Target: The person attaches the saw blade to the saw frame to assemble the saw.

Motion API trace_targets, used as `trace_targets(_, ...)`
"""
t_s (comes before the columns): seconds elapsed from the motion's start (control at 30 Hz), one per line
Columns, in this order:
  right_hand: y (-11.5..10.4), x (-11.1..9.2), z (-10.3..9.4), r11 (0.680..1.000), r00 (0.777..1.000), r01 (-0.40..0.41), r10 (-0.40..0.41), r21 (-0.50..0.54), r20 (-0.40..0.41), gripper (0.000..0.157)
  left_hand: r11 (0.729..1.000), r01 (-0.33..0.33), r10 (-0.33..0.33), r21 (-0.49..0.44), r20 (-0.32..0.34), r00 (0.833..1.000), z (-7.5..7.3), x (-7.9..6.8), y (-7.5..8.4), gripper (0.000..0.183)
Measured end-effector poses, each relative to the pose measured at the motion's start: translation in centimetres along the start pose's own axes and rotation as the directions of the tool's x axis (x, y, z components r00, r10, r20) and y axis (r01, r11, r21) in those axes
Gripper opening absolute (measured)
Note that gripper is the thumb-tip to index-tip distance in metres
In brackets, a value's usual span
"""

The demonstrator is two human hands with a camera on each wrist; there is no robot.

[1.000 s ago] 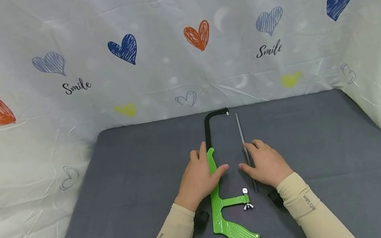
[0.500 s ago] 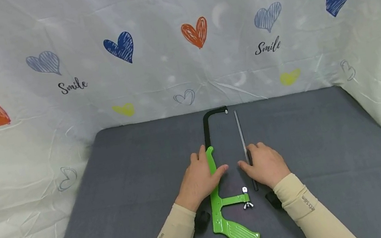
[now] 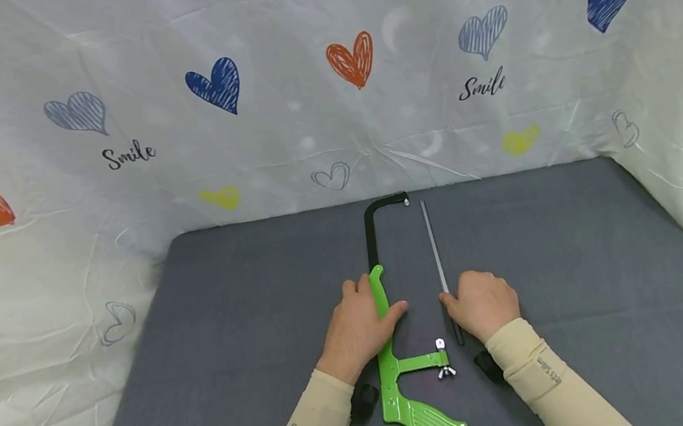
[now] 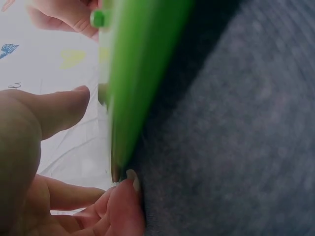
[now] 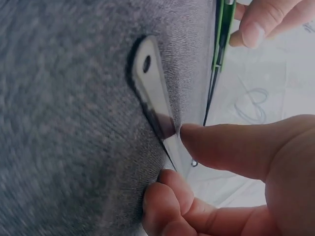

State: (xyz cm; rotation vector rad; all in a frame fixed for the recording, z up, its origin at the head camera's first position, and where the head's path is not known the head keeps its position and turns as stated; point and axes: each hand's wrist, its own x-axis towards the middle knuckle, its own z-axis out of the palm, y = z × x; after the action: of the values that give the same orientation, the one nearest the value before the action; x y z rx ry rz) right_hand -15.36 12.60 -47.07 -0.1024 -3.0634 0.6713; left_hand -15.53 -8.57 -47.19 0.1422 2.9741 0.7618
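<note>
A hacksaw frame (image 3: 430, 422) with a green handle and a black bow lies on the table in the head view. Its wing nut (image 3: 446, 371) and blade pin sit on the lower arm. My left hand (image 3: 353, 326) rests over the green part, thumb spread to the right; the left wrist view shows fingertips at the edge of the green body (image 4: 147, 59). Right of the frame lies a loose hacksaw blade (image 3: 432, 243). My right hand (image 3: 483, 304) has curled fingers and pinches the blade's lower half; the right wrist view shows its holed end (image 5: 150, 64) resting on the cloth.
A dark grey cloth (image 3: 246, 288) covers the table. A white sheet (image 3: 283, 13) printed with hearts hangs behind and at both sides. Black wrist cameras (image 3: 365, 401) sit under both sleeves.
My right hand has drawn slightly nearer, its fingers curling from spread and its thumb meeting the blade. The left fingers have slid back a little along the frame, which stays in place.
</note>
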Motion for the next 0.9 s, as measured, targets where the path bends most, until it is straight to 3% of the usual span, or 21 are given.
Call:
trace_targets(0.53,-0.16,-0.25,0.26,0.999,0.999,-0.033,0.033,0.019,0.009,0.041,1.000,-0.020,0.020,0.014,-0.005,1.000,0.35,-0.21,0.06,0.091)
trace_targets(0.9,-0.26,0.05,0.27,0.998,0.999,-0.050,0.050,0.043,0.008,0.046,0.999,-0.037,0.037,0.014,-0.006,0.999,0.06,-0.17,0.21,0.093)
